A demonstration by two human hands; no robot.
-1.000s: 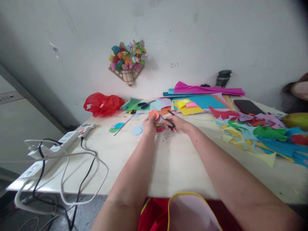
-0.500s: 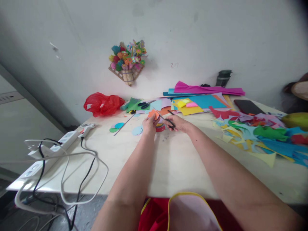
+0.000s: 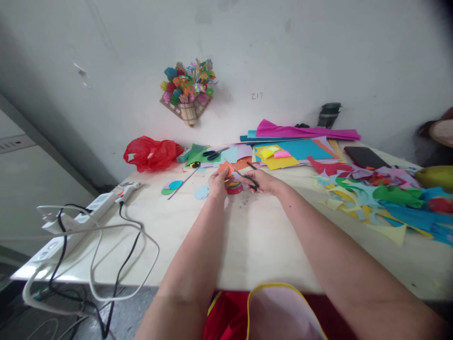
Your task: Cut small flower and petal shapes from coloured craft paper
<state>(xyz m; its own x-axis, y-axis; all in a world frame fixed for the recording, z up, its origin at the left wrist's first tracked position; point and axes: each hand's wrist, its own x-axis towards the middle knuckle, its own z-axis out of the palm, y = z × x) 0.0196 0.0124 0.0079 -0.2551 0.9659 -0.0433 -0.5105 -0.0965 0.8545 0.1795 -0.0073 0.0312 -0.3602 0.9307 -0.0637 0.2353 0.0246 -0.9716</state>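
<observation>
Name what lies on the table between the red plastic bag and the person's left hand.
In the head view, green and blue paper discs and a thin stick lie between the red plastic bag and the left hand.

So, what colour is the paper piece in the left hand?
Orange. The paper piece, pinched by the left hand, shows best in the head view.

Two scissors (image 3: 244, 176) (image 3: 213, 153) (one phone (image 3: 364, 157))

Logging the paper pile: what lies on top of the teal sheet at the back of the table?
On the teal sheet lie a yellow sheet with yellow and pink notes; magenta paper covers its far edge. What lies beneath is hidden.
</observation>
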